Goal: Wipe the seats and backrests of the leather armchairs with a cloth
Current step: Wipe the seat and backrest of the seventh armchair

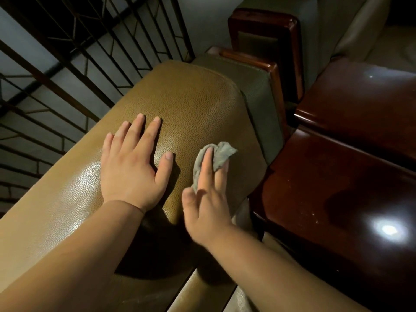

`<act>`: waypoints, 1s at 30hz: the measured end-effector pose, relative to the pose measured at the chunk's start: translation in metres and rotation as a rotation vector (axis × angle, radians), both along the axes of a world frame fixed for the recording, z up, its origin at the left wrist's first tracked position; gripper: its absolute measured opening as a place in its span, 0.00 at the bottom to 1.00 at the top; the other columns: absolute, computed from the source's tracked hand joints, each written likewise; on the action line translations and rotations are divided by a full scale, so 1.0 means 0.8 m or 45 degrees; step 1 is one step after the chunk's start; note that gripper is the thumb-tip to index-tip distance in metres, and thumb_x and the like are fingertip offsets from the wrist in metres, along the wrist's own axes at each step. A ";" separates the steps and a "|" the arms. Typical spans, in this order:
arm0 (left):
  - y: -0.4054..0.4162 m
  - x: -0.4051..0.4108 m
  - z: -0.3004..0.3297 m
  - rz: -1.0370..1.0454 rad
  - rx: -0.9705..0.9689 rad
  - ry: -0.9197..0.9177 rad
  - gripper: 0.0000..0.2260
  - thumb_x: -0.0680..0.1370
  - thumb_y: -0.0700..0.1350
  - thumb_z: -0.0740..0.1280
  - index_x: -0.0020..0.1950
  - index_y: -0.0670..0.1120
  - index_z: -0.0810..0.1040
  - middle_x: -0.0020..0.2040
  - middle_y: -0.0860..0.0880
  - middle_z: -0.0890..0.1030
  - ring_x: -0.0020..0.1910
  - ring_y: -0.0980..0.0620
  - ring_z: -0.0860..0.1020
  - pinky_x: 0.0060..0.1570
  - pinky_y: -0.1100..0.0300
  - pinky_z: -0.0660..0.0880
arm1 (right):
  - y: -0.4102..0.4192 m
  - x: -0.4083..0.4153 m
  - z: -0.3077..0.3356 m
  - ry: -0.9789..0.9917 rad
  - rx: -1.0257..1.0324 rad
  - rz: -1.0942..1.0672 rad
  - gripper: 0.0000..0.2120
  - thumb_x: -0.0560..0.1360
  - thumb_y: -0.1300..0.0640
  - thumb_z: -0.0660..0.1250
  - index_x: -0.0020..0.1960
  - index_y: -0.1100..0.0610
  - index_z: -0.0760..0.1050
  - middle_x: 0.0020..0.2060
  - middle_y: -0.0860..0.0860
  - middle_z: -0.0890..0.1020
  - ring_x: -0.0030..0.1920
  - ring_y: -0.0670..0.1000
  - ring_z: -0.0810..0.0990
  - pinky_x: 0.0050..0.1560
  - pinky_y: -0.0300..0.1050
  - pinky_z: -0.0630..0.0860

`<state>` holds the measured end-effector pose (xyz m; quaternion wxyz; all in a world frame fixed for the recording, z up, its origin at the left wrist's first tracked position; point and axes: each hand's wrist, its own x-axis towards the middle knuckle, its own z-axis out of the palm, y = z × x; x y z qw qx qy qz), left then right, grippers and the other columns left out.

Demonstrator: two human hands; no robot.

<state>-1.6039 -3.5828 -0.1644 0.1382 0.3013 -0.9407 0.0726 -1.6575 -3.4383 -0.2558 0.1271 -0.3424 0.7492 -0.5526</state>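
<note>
The cloth (215, 159) is small, grey and limp, bunched into soft folds with nothing stiff in it. It looks light and should take whatever shape the fingers press into it. It lies on the top of the backrest (191, 104), near that top's right end, close to where the green side panel (254, 86) begins.

The right hand (207, 199) holds the cloth down with straight fingers. The forefinger lies along the top of the cloth, and another fingertip shows past its far edge with a fold wrapped over it. The grip looks loose, more a flat press than a clench. The hand is a little blurred, so I cannot tell whether the thumb pins any of the cloth.

The left hand (132, 163) lies flat and spread on the leather just beside the cloth. It grasps nothing and seems to brace the body.

The leather is pebbled, padded and glossy where the light falls on it. It should give a little under the palm and let the cloth slide easily. Because so light a rag may roll up or slip out from under the fingers, it is best held with the whole flat of the fingers over its middle and the loose edge tucked under. Even pressure should carry it toward the rounded edges of the backrest.

To the right stand dark polished wooden arms (337, 176), hard and slick, with bright reflections.
</note>
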 end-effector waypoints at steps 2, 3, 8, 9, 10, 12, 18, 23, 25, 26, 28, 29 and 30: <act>0.000 0.000 0.000 0.003 0.000 -0.011 0.32 0.81 0.64 0.53 0.84 0.53 0.64 0.83 0.45 0.65 0.81 0.39 0.63 0.80 0.40 0.55 | -0.012 -0.044 -0.025 -0.015 -0.032 -0.157 0.35 0.83 0.35 0.44 0.85 0.51 0.43 0.83 0.63 0.51 0.83 0.63 0.50 0.82 0.48 0.50; 0.000 0.000 0.001 0.007 0.005 -0.009 0.32 0.81 0.64 0.53 0.84 0.54 0.63 0.83 0.46 0.65 0.81 0.39 0.62 0.81 0.40 0.54 | -0.017 -0.071 -0.033 -0.141 -0.026 -0.321 0.33 0.84 0.39 0.46 0.85 0.51 0.47 0.82 0.63 0.52 0.82 0.62 0.53 0.81 0.43 0.51; -0.001 0.000 -0.001 0.001 0.017 0.011 0.32 0.81 0.64 0.54 0.84 0.54 0.64 0.82 0.45 0.66 0.81 0.39 0.63 0.80 0.39 0.55 | -0.038 -0.078 0.008 -0.321 -0.027 -0.532 0.35 0.84 0.38 0.41 0.85 0.56 0.50 0.83 0.63 0.51 0.83 0.61 0.48 0.82 0.51 0.48; -0.002 0.000 -0.001 -0.001 0.026 0.013 0.32 0.81 0.64 0.54 0.84 0.54 0.64 0.82 0.45 0.66 0.81 0.39 0.63 0.80 0.39 0.55 | -0.039 -0.047 0.024 -0.113 -0.109 -0.408 0.35 0.84 0.39 0.41 0.84 0.58 0.53 0.82 0.66 0.52 0.83 0.63 0.48 0.83 0.55 0.48; -0.003 0.000 -0.001 -0.001 0.035 0.015 0.32 0.81 0.64 0.55 0.84 0.54 0.64 0.83 0.46 0.66 0.81 0.39 0.63 0.81 0.39 0.55 | -0.038 -0.014 0.036 0.079 -0.164 -0.260 0.34 0.85 0.40 0.42 0.83 0.59 0.55 0.81 0.66 0.54 0.83 0.64 0.48 0.82 0.59 0.49; -0.004 0.001 0.000 -0.006 0.055 0.023 0.32 0.81 0.64 0.55 0.84 0.55 0.64 0.83 0.46 0.65 0.81 0.39 0.62 0.81 0.39 0.54 | -0.035 0.022 0.032 0.257 -0.149 -0.091 0.33 0.85 0.41 0.43 0.83 0.60 0.56 0.81 0.65 0.57 0.83 0.65 0.49 0.82 0.62 0.51; -0.002 0.000 -0.003 -0.011 0.025 0.034 0.31 0.82 0.63 0.54 0.84 0.54 0.64 0.83 0.46 0.65 0.82 0.39 0.61 0.81 0.39 0.53 | -0.025 -0.053 -0.071 -0.515 0.149 -0.663 0.30 0.86 0.41 0.43 0.85 0.51 0.46 0.83 0.62 0.53 0.83 0.62 0.51 0.81 0.59 0.54; -0.002 0.001 -0.004 -0.011 0.024 0.033 0.32 0.81 0.63 0.54 0.84 0.54 0.64 0.83 0.46 0.65 0.81 0.39 0.62 0.81 0.39 0.54 | -0.033 0.007 -0.028 -0.326 -0.025 -0.533 0.36 0.84 0.39 0.40 0.84 0.60 0.49 0.81 0.66 0.55 0.82 0.65 0.54 0.81 0.57 0.54; -0.002 0.002 -0.004 -0.010 0.025 0.024 0.32 0.81 0.64 0.54 0.84 0.54 0.64 0.83 0.46 0.65 0.81 0.39 0.62 0.81 0.40 0.54 | -0.030 0.049 -0.008 -0.071 -0.095 -0.276 0.33 0.86 0.42 0.43 0.84 0.60 0.48 0.81 0.67 0.55 0.82 0.65 0.53 0.82 0.56 0.53; -0.003 0.002 -0.004 -0.013 0.025 0.023 0.32 0.81 0.64 0.54 0.84 0.54 0.63 0.83 0.46 0.65 0.81 0.39 0.62 0.81 0.40 0.54 | -0.026 0.052 -0.017 0.013 -0.057 -0.221 0.32 0.86 0.42 0.45 0.85 0.57 0.47 0.81 0.66 0.56 0.82 0.66 0.54 0.81 0.57 0.55; -0.004 0.002 -0.003 -0.015 0.021 0.019 0.32 0.81 0.64 0.54 0.84 0.54 0.63 0.83 0.46 0.65 0.82 0.39 0.61 0.81 0.40 0.54 | -0.015 0.028 -0.063 0.017 0.114 -0.344 0.31 0.85 0.42 0.46 0.84 0.55 0.48 0.79 0.66 0.61 0.78 0.67 0.62 0.78 0.56 0.62; -0.002 0.002 -0.004 -0.017 0.022 0.016 0.31 0.81 0.64 0.54 0.84 0.54 0.63 0.83 0.46 0.65 0.82 0.40 0.61 0.81 0.40 0.53 | -0.009 0.010 -0.090 -0.116 0.223 -0.460 0.31 0.85 0.43 0.46 0.84 0.55 0.48 0.79 0.65 0.61 0.76 0.67 0.65 0.76 0.55 0.65; -0.002 0.002 -0.004 -0.015 0.025 0.016 0.31 0.82 0.64 0.54 0.84 0.54 0.63 0.83 0.46 0.64 0.82 0.40 0.61 0.81 0.40 0.53 | -0.005 -0.009 -0.110 -0.357 0.297 -0.556 0.32 0.85 0.42 0.46 0.85 0.53 0.48 0.80 0.64 0.59 0.77 0.66 0.65 0.75 0.55 0.65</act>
